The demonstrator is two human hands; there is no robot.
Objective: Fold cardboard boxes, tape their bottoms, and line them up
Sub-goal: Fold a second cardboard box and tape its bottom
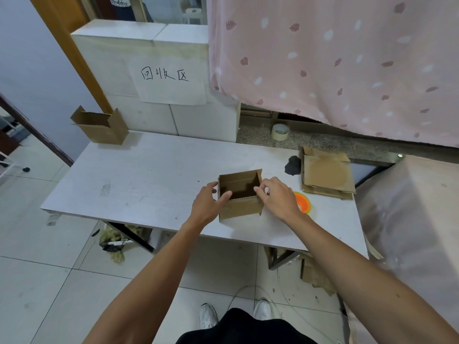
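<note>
A small brown cardboard box stands upright and open-topped on the white table, near its front edge. My left hand grips the box's left wall, thumb curled over the near rim. My right hand pinches the right wall's top edge between thumb and fingers. A second formed box with raised flaps stands at the table's far left corner. A stack of flat cardboard blanks lies at the right. An orange tape roll is partly hidden behind my right hand.
A pale tape roll sits on the speckled ledge behind the table. A dark crumpled object lies beside the blanks. White blocks with a handwritten paper sign stand at the back. A pink curtain hangs at the right.
</note>
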